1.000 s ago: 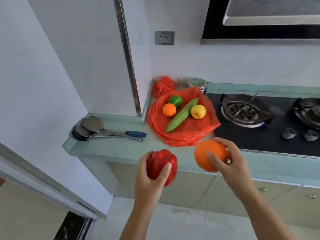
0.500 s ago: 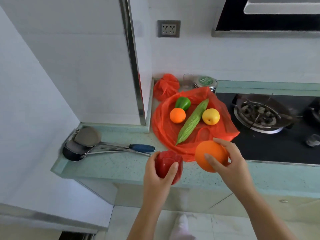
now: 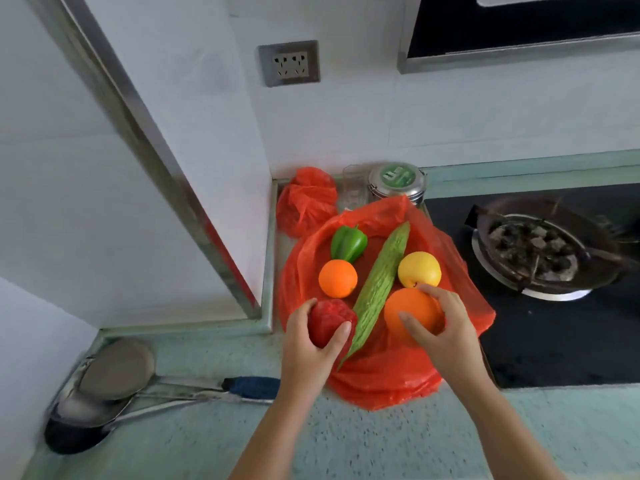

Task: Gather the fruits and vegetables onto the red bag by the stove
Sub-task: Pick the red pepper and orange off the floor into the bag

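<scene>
left hand (image 3: pixel 308 344): curled round the red pepper (image 3: pixel 329 320), at the near left of the red bag (image 3: pixel 381 382).
right hand (image 3: pixel 446 337): curled round the large orange (image 3: pixel 410 313), just near of the yellow fruit (image 3: pixel 419 269).
change: both items have been carried in from beyond the worktop (image 3: pixel 381 445) edge to the bag beside the stove (image 3: pixel 554 323); only release is judged outstanding.
hidden: whether either item rests on the bag cannot be told.

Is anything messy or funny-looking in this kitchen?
Nothing is spilled or broken. Two small oddities: the stove burner looks dark and crusted, and a second red bag sits crumpled in the corner behind the spread-out red bag. The ladles lie stacked at the left end of the counter.
</scene>
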The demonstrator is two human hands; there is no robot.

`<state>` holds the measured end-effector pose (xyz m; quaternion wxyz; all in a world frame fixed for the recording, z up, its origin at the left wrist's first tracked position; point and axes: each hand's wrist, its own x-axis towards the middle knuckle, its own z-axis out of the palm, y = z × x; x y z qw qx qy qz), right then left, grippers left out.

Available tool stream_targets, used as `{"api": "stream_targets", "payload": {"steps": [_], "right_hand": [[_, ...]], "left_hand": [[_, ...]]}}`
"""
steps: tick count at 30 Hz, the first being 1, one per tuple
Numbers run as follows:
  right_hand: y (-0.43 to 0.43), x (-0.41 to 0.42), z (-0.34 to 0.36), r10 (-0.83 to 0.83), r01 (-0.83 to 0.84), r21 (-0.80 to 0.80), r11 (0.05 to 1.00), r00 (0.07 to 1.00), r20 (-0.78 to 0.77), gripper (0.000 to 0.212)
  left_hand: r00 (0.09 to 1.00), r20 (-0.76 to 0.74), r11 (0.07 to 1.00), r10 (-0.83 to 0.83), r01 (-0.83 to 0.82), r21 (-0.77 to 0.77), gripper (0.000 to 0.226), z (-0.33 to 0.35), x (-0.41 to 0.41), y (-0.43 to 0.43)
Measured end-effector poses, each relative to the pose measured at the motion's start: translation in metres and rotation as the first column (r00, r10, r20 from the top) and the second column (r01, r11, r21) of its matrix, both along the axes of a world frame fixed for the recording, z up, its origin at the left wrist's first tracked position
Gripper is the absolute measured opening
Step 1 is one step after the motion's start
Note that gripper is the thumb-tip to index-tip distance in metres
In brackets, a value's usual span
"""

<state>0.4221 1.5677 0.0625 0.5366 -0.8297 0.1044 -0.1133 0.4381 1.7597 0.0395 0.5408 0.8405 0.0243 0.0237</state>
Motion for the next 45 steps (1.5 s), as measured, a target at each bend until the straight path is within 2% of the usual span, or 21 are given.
{"api": "stream_targets", "payload": {"steps": [4, 8, 15, 22, 28, 34, 39, 45], "right_hand": [[-0.011, 0.032, -0.007, -0.016, 0.017, -0.022, 1.0, 1.0, 0.015, 0.042], [-0.024, 0.068, -0.008, -0.015, 0.02, -0.079, 0.997, 0.998, 0.061, 0.045], [-0.048, 0.122, -0.013, -0.014, 0.022, -0.085, 0.996, 0.996, 0.086, 0.048], [-0.063, 0.154, -0.02, 0.041, -0.037, -0.082, 0.996, 0.998, 0.043, 0.05], [-0.068, 0.167, -0.033, 0.071, -0.068, -0.085, 0.994, 0.997, 0.035, 0.05], [-0.067, 0.183, -0.045, 0.103, -0.099, -0.092, 0.991, 0.994, 0.039, 0.05], [-0.064, 0.205, -0.05, 0.192, -0.19, -0.103, 0.976, 0.981, 0.012, 0.051], [-0.06, 0.224, -0.052, 0.246, -0.243, -0.079, 0.967, 0.969, 0.022, 0.051]], "left_hand": [[0.999, 0.04, 0.998, -0.032, 0.029, 0.059, 0.076, -0.005, 0.037, -0.014], [0.99, 0.088, 0.992, -0.111, 0.104, 0.077, 0.061, -0.003, 0.07, -0.034], [0.966, 0.097, 0.968, -0.238, 0.228, 0.105, 0.073, -0.009, 0.105, -0.063], [0.899, 0.045, 0.898, -0.435, 0.429, 0.099, 0.065, -0.024, 0.104, -0.086], [0.833, 0.034, 0.822, -0.553, 0.538, 0.187, 0.068, -0.044, 0.109, -0.098], [0.767, 0.137, 0.762, -0.627, 0.567, 0.313, 0.076, -0.06, 0.112, -0.106], [0.749, 0.188, 0.747, -0.636, 0.534, 0.397, 0.063, -0.076, 0.114, -0.102], [0.735, 0.252, 0.745, -0.629, 0.477, 0.467, 0.063, -0.085, 0.116, -0.097]]}}
